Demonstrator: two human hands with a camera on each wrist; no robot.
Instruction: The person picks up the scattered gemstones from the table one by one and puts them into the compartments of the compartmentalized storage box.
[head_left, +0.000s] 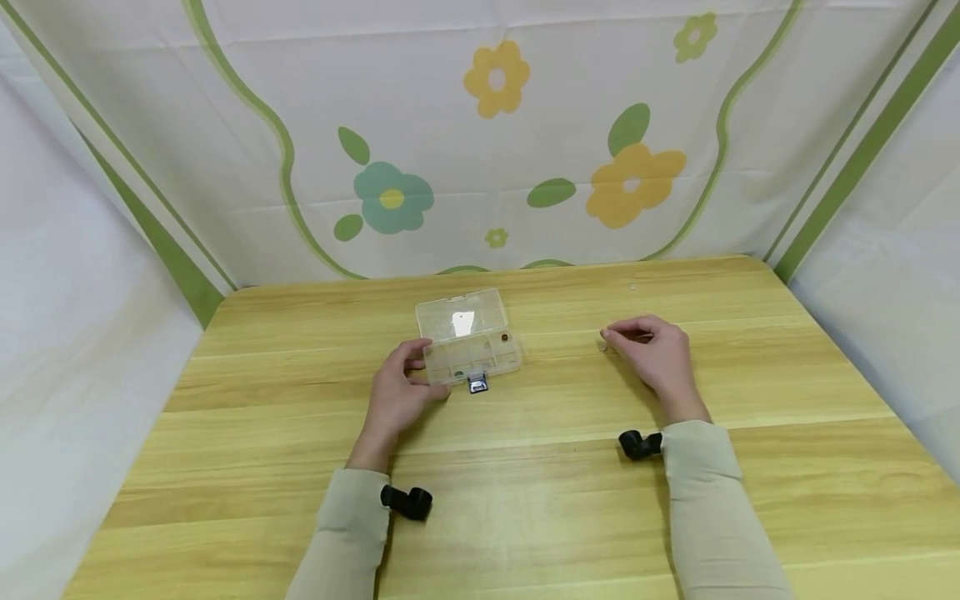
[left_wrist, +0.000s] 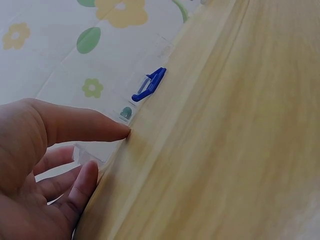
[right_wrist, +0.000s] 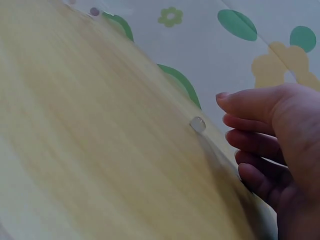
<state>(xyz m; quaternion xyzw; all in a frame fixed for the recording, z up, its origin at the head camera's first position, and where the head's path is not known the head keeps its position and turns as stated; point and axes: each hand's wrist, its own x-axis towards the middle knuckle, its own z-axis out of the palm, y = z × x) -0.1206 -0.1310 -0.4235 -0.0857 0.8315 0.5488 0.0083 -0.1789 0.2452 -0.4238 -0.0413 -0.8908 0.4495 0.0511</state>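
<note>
A clear plastic compartment box (head_left: 491, 364) with a blue latch (left_wrist: 150, 85) lies on the table, its transparent lid (head_left: 480, 310) raised at the back. My left hand (head_left: 401, 390) grips the box's left end, thumb at the front corner and fingers along the side. Inside are a dark red bead (head_left: 505, 337) and a small green piece (left_wrist: 126, 112) in separate compartments. To the right, a small clear bead (right_wrist: 198, 124) sits on the wood. Just beside it, my right hand (head_left: 652, 352) hovers with loosely bent fingers and nothing visible between them.
Another tiny clear piece (head_left: 633, 287) lies near the table's back edge, beyond my right hand. The wooden table (head_left: 517, 500) meets a white cloth backdrop (head_left: 450, 250) printed with flowers. Black wrist cameras (head_left: 408, 502) stick out from both sleeves.
</note>
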